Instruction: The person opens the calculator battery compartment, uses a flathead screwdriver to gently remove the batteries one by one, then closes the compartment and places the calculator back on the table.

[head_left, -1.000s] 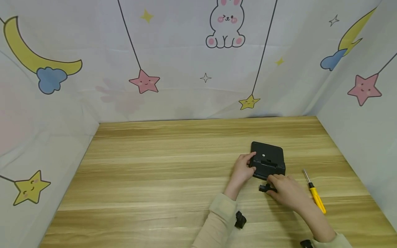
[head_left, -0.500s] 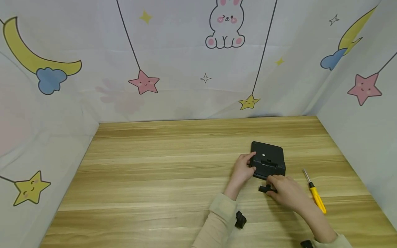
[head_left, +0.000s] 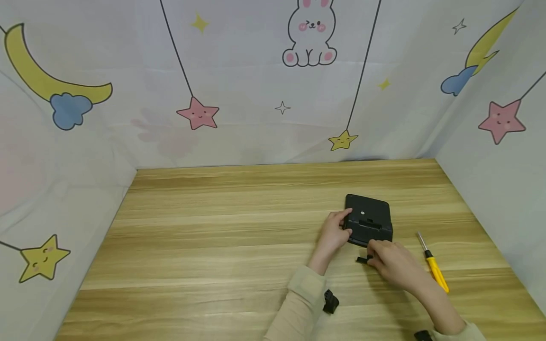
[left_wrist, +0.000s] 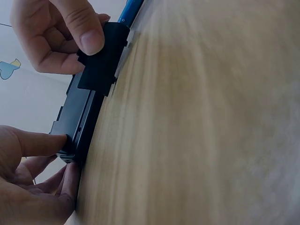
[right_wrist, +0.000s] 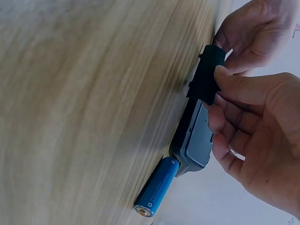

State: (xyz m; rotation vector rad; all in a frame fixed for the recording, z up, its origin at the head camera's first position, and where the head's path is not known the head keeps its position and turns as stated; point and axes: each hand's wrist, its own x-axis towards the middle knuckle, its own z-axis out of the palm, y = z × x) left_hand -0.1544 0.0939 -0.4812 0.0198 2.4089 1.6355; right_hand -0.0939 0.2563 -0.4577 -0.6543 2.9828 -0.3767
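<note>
A flat black device (head_left: 368,208) lies on the table with a slot-like recess and a small pale round spot on its upper face. My left hand (head_left: 334,235) grips its left side, thumb and fingers at the edge, also plain in the left wrist view. In front of the device, my right hand (head_left: 394,263) pinches a small black battery cover (right_wrist: 206,72) between thumb and fingers. Small tabs show along one edge of the cover. A blue battery (right_wrist: 158,186) lies by the device's far end in the right wrist view; my right hand hides it from the head view.
A screwdriver (head_left: 434,267) with a yellow handle lies on the wooden table (head_left: 213,237), right of my right hand. Black wrist cameras (head_left: 331,302) sit at both sleeves. A printed white cloth (head_left: 247,85) stands behind the table and along both sides.
The battery cover has turned in my right hand, so a thinner strip of it shows in the head view. My left hand and the device have stayed put.
</note>
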